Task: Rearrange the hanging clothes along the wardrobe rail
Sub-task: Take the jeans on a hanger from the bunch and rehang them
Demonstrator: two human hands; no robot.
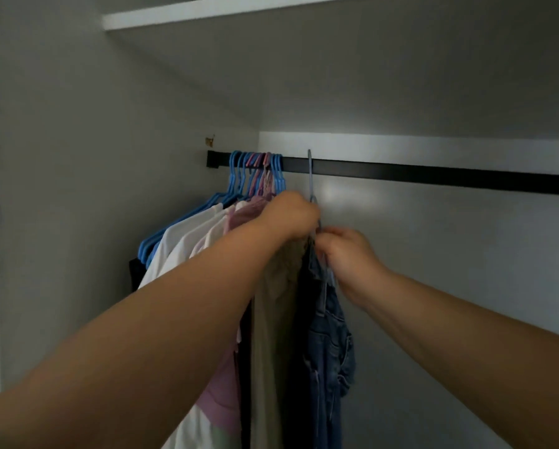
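Observation:
A black wardrobe rail (433, 176) runs across the wardrobe. Several blue and pink hangers (255, 170) are bunched at its left end with white, pink and beige clothes (187, 241). One pale blue hanger (310, 176) hangs apart, a little to the right, carrying a dark blue denim garment (330, 345). My left hand (287, 218) grips this hanger just below its hook. My right hand (346, 254) pinches the hanger's shoulder at the top of the denim. A beige garment (271, 319) hangs between the bunch and the denim.
The rail is bare from the denim hanger to the right edge. A white shelf (226, 11) lies overhead. The wardrobe's side wall (77, 157) closes the left, and a small brown fitting (210, 141) sits above the rail's end bracket.

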